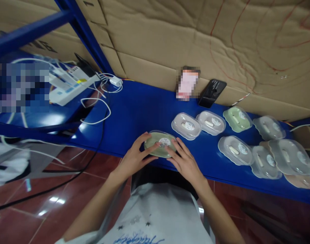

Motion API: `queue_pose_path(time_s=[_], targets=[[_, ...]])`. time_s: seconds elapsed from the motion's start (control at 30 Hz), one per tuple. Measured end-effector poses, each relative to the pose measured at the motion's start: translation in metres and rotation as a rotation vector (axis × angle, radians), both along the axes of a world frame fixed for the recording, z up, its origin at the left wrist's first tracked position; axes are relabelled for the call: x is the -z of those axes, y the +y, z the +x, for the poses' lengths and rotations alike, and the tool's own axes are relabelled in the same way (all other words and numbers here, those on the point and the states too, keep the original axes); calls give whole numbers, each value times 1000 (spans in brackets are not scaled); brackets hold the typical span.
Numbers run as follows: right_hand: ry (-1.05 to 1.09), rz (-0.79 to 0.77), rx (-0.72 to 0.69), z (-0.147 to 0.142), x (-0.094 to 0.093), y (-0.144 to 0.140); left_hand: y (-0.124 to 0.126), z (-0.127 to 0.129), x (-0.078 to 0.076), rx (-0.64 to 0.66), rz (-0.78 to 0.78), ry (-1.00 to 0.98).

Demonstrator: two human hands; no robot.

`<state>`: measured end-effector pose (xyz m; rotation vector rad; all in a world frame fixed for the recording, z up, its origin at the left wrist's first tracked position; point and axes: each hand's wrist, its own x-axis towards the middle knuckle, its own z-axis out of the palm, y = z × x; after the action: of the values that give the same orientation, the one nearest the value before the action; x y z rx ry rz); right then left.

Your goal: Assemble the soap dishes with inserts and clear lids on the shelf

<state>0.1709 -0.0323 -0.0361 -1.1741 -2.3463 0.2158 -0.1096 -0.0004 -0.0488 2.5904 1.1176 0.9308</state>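
A green oval soap box with a clear lid (160, 143) lies on the blue table (139, 112) near its front edge. My left hand (134, 158) rests on the box's left end, fingers spread over the lid. My right hand (184, 162) presses on its right end, fingertips on the lid near a round white sticker. Both hands hold the box between them.
Several more lidded boxes lie to the right, among them a white one (186, 126), a green one (237, 119) and a stacked cluster (284, 157). A black phone (212, 93) leans on the cardboard wall. White cables and a power strip (73, 86) sit at the left.
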Motion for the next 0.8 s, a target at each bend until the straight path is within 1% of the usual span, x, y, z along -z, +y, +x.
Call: queue_pose_path(time_s=[0.13, 0.27, 0.4, 0.53, 0.6, 0.7, 0.77, 0.8], targets=[[-12, 18, 1, -2, -1, 0, -2, 2, 3, 12, -27, -6], [-30, 18, 19, -6, -1, 0, -3, 0, 5, -29, -8, -9], [-38, -5, 10, -7, -1, 2, -6, -3, 12, -107, 60, -1], [9, -46, -29, -9, -3, 6, -10, -2, 16, -156, 124, -10], [11, -38, -26, -10, -3, 8, -9, -1, 14, -158, 111, -21], [-30, 26, -26, -9, -4, 14, -2, -1, 5, -147, 88, -7], [-56, 65, -4, -2, -7, 20, 9, -4, -2, -192, 102, 16], [-59, 82, 38, 4, -10, 24, 17, -8, -5, -239, 118, 26]])
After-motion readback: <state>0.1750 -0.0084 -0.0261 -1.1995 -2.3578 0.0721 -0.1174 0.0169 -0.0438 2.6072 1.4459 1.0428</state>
